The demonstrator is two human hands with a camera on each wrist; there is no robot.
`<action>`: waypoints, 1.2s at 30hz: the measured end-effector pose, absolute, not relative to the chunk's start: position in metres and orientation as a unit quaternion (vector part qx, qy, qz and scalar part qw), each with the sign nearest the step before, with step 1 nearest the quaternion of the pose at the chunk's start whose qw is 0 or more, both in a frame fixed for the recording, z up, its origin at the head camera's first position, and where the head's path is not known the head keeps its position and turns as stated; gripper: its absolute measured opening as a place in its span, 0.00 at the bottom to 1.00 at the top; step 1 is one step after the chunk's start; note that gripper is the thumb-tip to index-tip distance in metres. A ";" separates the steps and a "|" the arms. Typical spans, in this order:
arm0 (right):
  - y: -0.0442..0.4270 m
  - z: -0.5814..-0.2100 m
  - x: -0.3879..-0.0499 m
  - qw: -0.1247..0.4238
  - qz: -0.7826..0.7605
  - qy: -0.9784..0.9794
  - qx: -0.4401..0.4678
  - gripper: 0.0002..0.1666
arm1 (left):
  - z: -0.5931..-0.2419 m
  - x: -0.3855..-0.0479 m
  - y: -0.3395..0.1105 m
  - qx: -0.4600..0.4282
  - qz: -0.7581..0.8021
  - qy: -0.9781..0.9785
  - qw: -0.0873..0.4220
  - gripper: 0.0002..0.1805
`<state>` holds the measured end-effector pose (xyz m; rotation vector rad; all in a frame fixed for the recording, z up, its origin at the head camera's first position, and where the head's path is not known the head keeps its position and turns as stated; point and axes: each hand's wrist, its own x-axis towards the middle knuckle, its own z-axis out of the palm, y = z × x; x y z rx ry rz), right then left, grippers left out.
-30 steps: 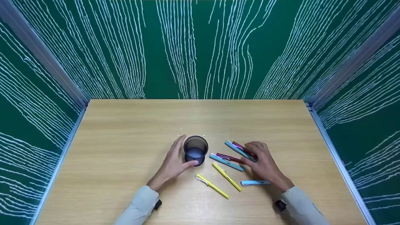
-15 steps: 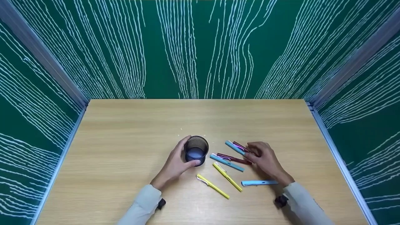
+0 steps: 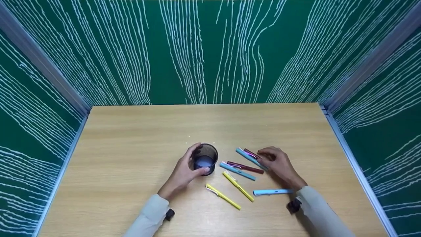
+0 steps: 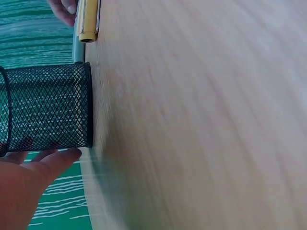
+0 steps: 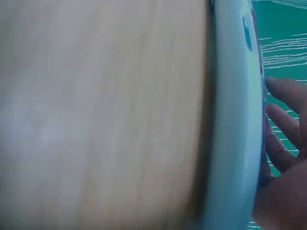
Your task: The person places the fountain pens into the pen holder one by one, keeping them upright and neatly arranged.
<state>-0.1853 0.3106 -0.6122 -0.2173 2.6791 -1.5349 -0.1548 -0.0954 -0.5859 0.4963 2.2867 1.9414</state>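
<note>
My left hand (image 3: 184, 171) holds a black mesh pen cup (image 3: 212, 168), which stands upright with no pens in it. The thumb is at the cup's near side, the fingers around its left and far side. In the left wrist view, fingertips (image 4: 69, 154) lie against the mesh. My right hand (image 3: 279, 166) pinches the far dark red pen (image 3: 251, 153) between thumb and bent fingers; the contact is partly hidden. Right beside it lies a teal pen (image 3: 245, 154). A light blue pen (image 5: 235, 120) fills the front of the right wrist view, with the fingers behind it.
Between the hands lie another dark red pen (image 3: 246, 167), another teal pen (image 3: 238, 171) and two yellow pens, one (image 3: 238, 186) farther right and one (image 3: 223, 197) nearer me. The wooden table (image 3: 148, 128) is bounded by green walls (image 3: 177, 82) with white lines.
My left hand has closed in on the cup. The right hand's thumb has lifted off the teal pen toward the far dark red pen, uncovering more of the nearer dark red and light blue pens.
</note>
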 end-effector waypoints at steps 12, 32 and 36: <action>0.305 -0.615 -0.190 -0.009 -0.461 0.883 -0.085 0.14 | -0.584 -0.153 -0.097 0.160 0.650 0.741 0.055 0.49; 0.295 -0.608 -0.188 -0.009 -0.428 0.902 -0.058 0.09 | -0.583 -0.156 -0.099 0.163 0.678 0.714 0.065 0.49; 0.296 -0.603 -0.184 0.000 -0.462 0.886 -0.039 0.11 | -0.584 -0.157 -0.098 0.162 0.675 0.716 0.069 0.49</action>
